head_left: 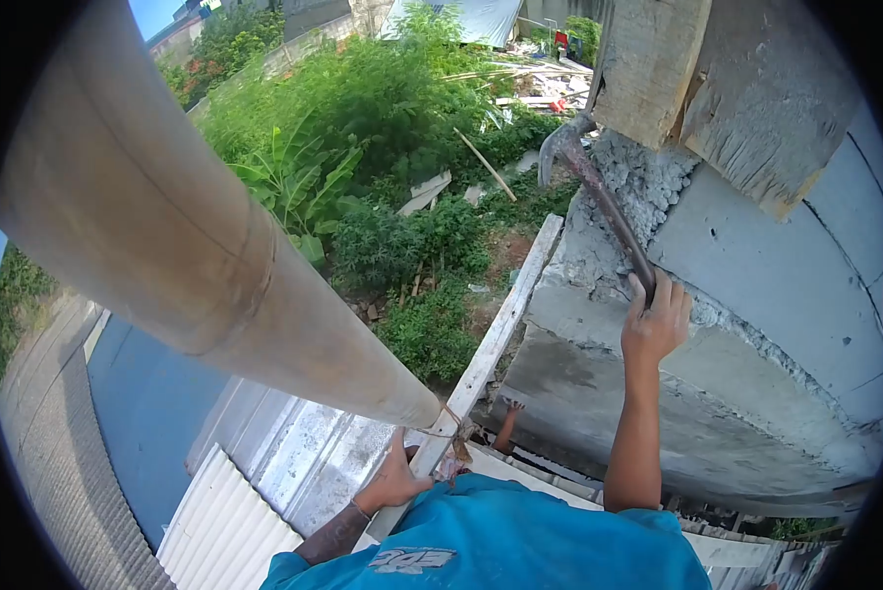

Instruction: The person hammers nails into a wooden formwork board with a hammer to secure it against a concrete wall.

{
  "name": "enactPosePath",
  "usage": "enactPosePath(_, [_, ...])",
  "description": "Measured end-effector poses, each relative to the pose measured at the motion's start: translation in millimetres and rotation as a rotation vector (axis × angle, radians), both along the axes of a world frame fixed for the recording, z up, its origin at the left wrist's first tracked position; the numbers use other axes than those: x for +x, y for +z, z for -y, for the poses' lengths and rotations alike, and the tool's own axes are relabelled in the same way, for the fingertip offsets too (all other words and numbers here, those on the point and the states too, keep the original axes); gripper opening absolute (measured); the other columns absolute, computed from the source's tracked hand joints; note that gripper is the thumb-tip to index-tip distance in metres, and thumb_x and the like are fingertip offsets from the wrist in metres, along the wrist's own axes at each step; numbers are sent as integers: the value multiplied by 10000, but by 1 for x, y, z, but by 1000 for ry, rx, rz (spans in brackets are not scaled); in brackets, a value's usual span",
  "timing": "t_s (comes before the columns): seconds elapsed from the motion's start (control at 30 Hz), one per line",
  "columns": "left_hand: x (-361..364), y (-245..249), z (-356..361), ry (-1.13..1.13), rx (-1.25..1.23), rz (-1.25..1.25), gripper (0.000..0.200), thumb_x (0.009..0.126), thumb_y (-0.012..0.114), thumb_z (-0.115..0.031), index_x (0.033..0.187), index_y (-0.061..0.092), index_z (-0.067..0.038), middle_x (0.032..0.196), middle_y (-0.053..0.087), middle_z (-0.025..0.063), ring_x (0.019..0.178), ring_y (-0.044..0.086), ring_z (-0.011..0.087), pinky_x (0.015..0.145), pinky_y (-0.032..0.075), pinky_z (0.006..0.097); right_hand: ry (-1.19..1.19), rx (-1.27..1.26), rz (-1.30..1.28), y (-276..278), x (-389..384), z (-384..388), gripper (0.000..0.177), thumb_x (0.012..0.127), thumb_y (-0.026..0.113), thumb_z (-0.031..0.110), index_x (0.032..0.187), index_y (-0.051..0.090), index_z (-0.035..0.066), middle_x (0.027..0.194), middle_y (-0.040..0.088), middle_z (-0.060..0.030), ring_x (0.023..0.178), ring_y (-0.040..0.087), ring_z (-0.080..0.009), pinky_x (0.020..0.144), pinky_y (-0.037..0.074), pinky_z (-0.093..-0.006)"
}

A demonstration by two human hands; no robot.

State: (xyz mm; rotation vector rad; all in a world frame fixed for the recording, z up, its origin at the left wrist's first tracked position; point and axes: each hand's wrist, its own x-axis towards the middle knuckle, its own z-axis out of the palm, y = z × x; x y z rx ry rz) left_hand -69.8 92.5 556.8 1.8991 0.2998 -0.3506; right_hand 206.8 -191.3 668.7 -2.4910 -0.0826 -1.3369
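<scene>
My right hand is closed around the handle of a claw hammer. The hammer's head is up by the rough concrete edge, just under the wooden boards. Lower down, my left hand grips a pale wooden beam that slants up and away. Close above that hand, a thick bamboo pole meets the beam, with a tie around the joint. Part of my left fingers is hidden behind the beam.
On the right stands a grey concrete block wall. Another person's hand shows below, beside the wall's lower part. Corrugated roof sheets and a blue roof lie below left. Green plants and rubble fill the ground beyond.
</scene>
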Motion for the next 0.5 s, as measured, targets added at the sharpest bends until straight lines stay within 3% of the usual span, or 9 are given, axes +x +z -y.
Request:
enactPosePath(0.13, [-7, -21, -3, 15, 22, 20, 1163, 649, 744, -167, 1429, -100, 15, 1183, 533, 291, 1074, 564, 355, 941, 425, 373, -8, 0, 11, 0, -2, -1, 292, 825, 658, 308, 981, 642, 61, 867, 601, -90, 796, 547, -290, 660, 440, -393])
enactPosePath(0.27, [-7, -10, -3, 9, -10, 36, 1177, 653, 754, -212, 1434, -94, 23, 1192, 525, 294, 1097, 546, 369, 951, 417, 381, 2, -2, 33, 1, -5, -4, 282, 833, 652, 292, 983, 635, 54, 869, 600, -98, 797, 547, -296, 671, 439, -400])
enactPosePath(0.37, [-10, -33, -4, 10, -3, 211, 1175, 656, 753, -207, 1430, -95, 40, 1156, 548, 286, 1063, 563, 378, 937, 427, 379, 29, -7, 69, -1, -5, -3, 275, 830, 658, 279, 978, 629, 48, 856, 593, -109, 798, 541, -303, 665, 431, -409])
enactPosePath(0.5, [-7, -16, -7, -34, 14, 182, 1168, 666, 720, -190, 1422, -139, 44, 1140, 552, 298, 1013, 588, 359, 893, 453, 370, 21, -27, 57, -1, -6, -5, 281, 849, 642, 276, 993, 619, 35, 892, 606, -119, 839, 545, -321, 700, 431, -423])
